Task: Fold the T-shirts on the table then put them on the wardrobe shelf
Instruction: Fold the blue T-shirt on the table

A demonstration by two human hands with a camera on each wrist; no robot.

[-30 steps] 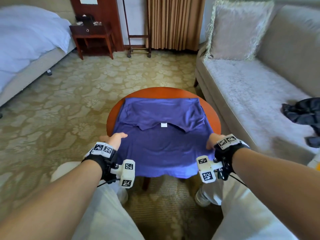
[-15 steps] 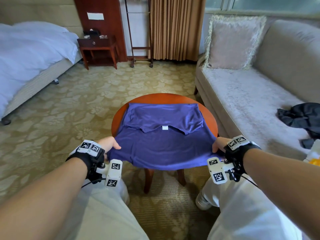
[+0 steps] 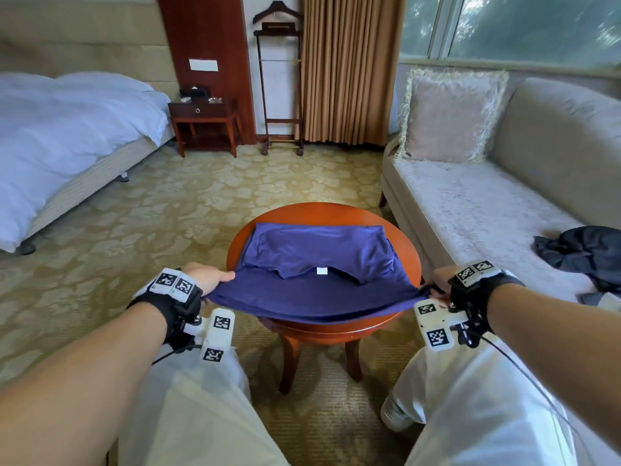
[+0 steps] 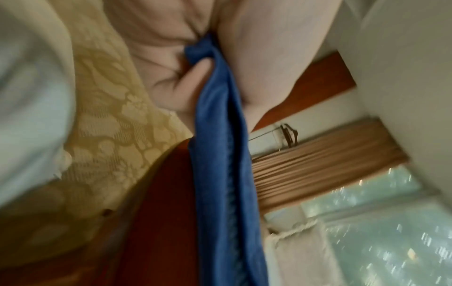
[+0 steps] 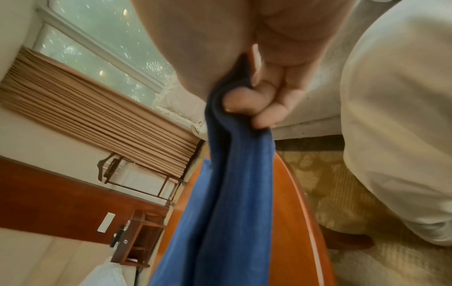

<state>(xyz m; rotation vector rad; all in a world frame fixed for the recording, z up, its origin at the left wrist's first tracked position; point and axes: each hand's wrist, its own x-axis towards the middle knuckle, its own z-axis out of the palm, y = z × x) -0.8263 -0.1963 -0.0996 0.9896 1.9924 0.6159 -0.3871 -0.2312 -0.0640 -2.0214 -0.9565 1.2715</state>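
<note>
Since a second earlier, the near hem of the blue T-shirt had come up off the round table: where it then hung over the near rim with the hands low on it, it was now raised and stretched taut between them, level with the tabletop. The hands had also moved wider apart, out past the table's sides. The far half of the shirt stayed flat on the table, its upper part folded down with the small white tag showing.

The left hand was clamped on the hem's left corner, thumb on top and fingers curled beneath; the left wrist view showed the cloth bunched in that pinch. The right hand gripped the opposite corner, its fingers curled round a gathered fold. Both forearms reached forward from the seated person's knees, wrists about level, knuckles up.

Beyond the right hand a dark garment lay on the sofa; past the left hand lay patterned carpet.
</note>
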